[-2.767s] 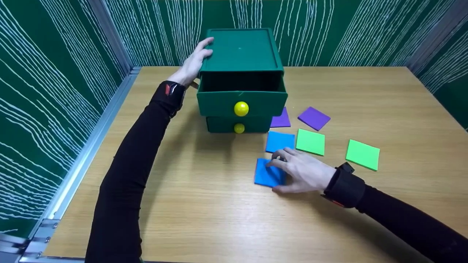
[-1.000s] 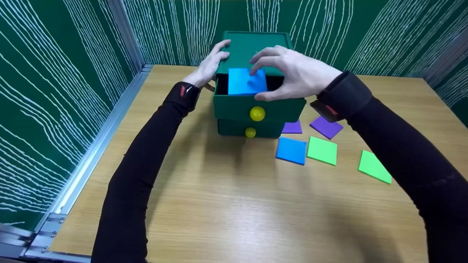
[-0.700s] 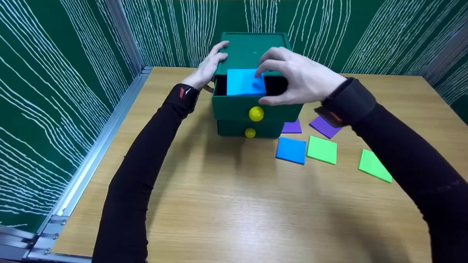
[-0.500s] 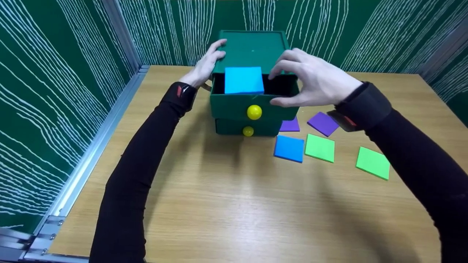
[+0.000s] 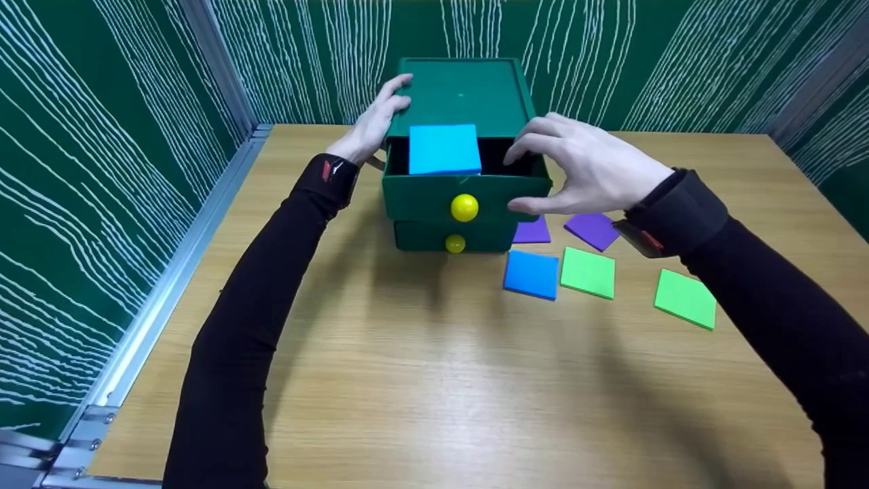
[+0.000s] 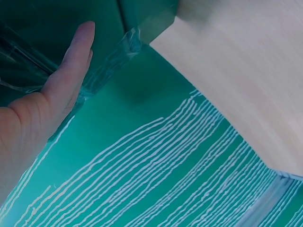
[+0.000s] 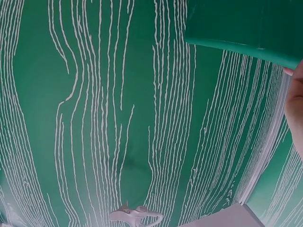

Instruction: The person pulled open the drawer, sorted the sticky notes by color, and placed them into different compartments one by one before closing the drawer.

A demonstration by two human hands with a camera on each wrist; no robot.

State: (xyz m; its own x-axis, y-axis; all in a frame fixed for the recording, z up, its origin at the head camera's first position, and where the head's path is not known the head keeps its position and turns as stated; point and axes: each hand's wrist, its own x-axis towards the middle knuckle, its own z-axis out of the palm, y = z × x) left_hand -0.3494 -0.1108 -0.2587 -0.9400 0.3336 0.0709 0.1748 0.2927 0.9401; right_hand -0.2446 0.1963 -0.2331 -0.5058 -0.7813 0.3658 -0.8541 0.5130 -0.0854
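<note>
My left hand point(image 5: 370, 129) rests against the left side of a green two-drawer box point(image 5: 461, 98), fingertips over its top edge. In the left wrist view the fingers point(image 6: 78, 52) lie along the box's side. The upper drawer point(image 5: 414, 197) is pulled out and has a yellow knob point(image 5: 465, 208). A blue square tile point(image 5: 445, 149) sits in the drawer's opening, towards the left, its near edge at the front rim. My right hand point(image 5: 590, 163) hovers at the drawer's right front corner, fingertips over the opening and thumb before the front panel, apart from the tile.
A second blue tile point(image 5: 531, 274), two light green tiles point(image 5: 588, 272) and two purple tiles point(image 5: 592, 231) lie on the wooden table point(image 5: 407, 394), right of the box. The lower drawer point(image 5: 421, 236) is closed. Green walls point(image 5: 577, 61) with white wavy lines surround the table.
My right hand carried the blue tile from the table to the upper drawer, let it go there, and moved right and slightly down from it. My left hand stayed at the box.
</note>
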